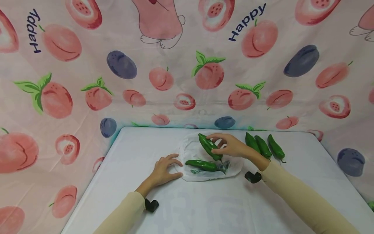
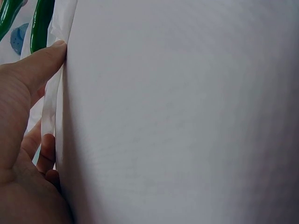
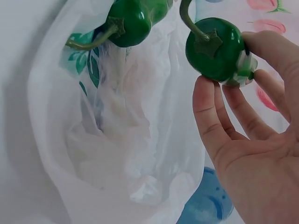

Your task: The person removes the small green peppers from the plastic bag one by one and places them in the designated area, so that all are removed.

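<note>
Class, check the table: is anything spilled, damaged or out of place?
Nothing stands out. The pepper in the right hand and the pepper nearest it look undamaged, three other peppers lie side by side, and the white bag is merely wrinkled. No spill shows.

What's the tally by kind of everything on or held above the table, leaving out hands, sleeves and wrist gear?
Long green peppers: 5
White plastic bag: 1
Total: 6
</note>
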Demonstrator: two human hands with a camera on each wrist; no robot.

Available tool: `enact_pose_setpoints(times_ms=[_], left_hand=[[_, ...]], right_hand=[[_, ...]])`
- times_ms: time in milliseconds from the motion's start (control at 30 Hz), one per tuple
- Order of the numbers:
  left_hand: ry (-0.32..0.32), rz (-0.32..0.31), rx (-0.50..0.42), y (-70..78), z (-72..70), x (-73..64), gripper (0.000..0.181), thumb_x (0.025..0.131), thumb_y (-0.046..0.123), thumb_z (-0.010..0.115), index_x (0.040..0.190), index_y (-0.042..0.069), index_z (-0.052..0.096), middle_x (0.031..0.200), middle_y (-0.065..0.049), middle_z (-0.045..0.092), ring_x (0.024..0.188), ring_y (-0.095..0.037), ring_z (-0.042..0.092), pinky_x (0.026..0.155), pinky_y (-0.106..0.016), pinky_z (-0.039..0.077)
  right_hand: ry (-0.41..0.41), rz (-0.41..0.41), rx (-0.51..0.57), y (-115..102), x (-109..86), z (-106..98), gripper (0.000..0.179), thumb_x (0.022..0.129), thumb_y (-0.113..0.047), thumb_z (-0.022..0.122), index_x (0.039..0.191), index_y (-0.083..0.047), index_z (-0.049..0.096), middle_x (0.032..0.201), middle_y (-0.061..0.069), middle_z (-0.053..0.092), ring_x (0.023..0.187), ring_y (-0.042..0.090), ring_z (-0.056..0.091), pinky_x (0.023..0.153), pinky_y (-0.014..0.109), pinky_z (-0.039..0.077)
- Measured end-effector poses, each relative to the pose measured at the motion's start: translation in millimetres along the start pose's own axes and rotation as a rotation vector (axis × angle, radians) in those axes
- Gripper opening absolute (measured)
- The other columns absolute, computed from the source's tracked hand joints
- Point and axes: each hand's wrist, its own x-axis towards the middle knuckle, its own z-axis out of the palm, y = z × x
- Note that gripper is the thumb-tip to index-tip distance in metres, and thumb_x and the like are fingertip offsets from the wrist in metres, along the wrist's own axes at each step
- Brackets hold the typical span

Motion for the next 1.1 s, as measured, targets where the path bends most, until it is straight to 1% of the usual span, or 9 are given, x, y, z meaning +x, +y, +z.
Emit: enact_pose_setpoints(times_ms=[200, 300, 400, 567, 667, 833, 967, 1100], left_hand=[[0.004, -0.002, -0.013, -0.6, 1.1, -0.7, 0.026, 0.086, 0.032, 0.084, 0.109, 0.026, 0.074, 0.152, -0.005, 0.051, 0.124, -0.034, 0.048, 0.099, -0.058, 0.029], [0.005, -0.003, -0.014, -1.1, 1.1, -1.3, 0.026, 0.086, 0.031, 0.084, 0.109, 0.025, 0.075, 0.153, -0.005, 0.051, 0.124, -0.034, 0.048, 0.099, -0.058, 0.029], [0.005, -0.002, -0.012, -1.3, 0.5, -1.7, 0.026, 0.086, 0.031, 0.084, 0.109, 0.025, 0.074, 0.153, -0.005, 0.051, 0.124, -0.034, 0.048, 0.099, -0.058, 0.029], [0.007, 0.004, -0.009, -1.5, 0.0, -1.2, 0.026, 0.086, 0.032, 0.084, 0.109, 0.026, 0.074, 0.152, -0.005, 0.052, 0.123, -0.034, 0.049, 0.099, -0.059, 0.030], [0.008, 0.006, -0.005, -1.2, 0.0, -0.3, 0.026, 0.086, 0.032, 0.084, 0.108, 0.026, 0.074, 0.152, -0.006, 0.052, 0.123, -0.035, 0.049, 0.099, -0.059, 0.030], [0.004, 0.000, -0.003, -0.7, -0.1, 0.1, 0.025, 0.086, 0.032, 0.084, 0.108, 0.027, 0.074, 0.152, -0.005, 0.052, 0.123, -0.034, 0.049, 0.100, -0.059, 0.030], [0.006, -0.003, -0.001, -0.8, -0.1, -0.5, 0.025, 0.086, 0.032, 0.085, 0.108, 0.026, 0.074, 0.152, -0.005, 0.052, 0.124, -0.035, 0.049, 0.100, -0.059, 0.030], [0.009, 0.000, 0.005, -1.2, 0.8, -0.6, 0.025, 0.086, 0.032, 0.085, 0.108, 0.026, 0.074, 0.152, -0.005, 0.052, 0.124, -0.035, 0.049, 0.100, -0.059, 0.030]], right_hand=[[0.037, 0.005, 0.050, -3.1, -10.7, -1.0, 0.058, 0.092, -0.017, 0.079, 0.145, -0.012, 0.057, 0.125, 0.013, 0.063, 0.093, 0.022, 0.069, 0.086, 0.045, 0.056], [0.058, 0.021, 0.067, -4.8, -17.8, -1.4, 0.058, 0.092, -0.018, 0.079, 0.145, -0.013, 0.057, 0.128, 0.011, 0.062, 0.094, 0.023, 0.068, 0.088, 0.043, 0.055], [0.078, 0.045, 0.079, -5.3, -27.1, -2.0, 0.059, 0.092, -0.018, 0.080, 0.146, -0.014, 0.057, 0.129, 0.011, 0.061, 0.094, 0.025, 0.067, 0.086, 0.038, 0.055], [0.114, 0.074, 0.081, -4.2, -46.4, -2.5, 0.059, 0.092, -0.019, 0.080, 0.146, -0.016, 0.056, 0.122, 0.012, 0.062, 0.090, 0.026, 0.067, 0.079, 0.033, 0.056], [0.136, 0.091, 0.077, -2.8, -58.9, -3.0, 0.060, 0.091, -0.020, 0.081, 0.146, -0.016, 0.057, 0.120, 0.011, 0.062, 0.089, 0.024, 0.067, 0.077, 0.032, 0.056], [0.168, 0.124, 0.079, -2.7, -78.9, -5.1, 0.059, 0.090, -0.023, 0.081, 0.144, -0.019, 0.058, 0.124, 0.011, 0.061, 0.093, 0.023, 0.067, 0.077, 0.032, 0.057], [0.200, 0.136, 0.103, -1.6, -93.6, -6.2, 0.059, 0.091, -0.021, 0.081, 0.145, -0.017, 0.057, 0.125, 0.013, 0.059, 0.095, 0.023, 0.067, 0.075, 0.032, 0.057], [0.234, 0.143, 0.095, 0.7, -108.3, -5.7, 0.058, 0.091, -0.018, 0.080, 0.145, -0.015, 0.057, 0.124, 0.013, 0.059, 0.093, 0.021, 0.067, 0.073, 0.031, 0.057]])
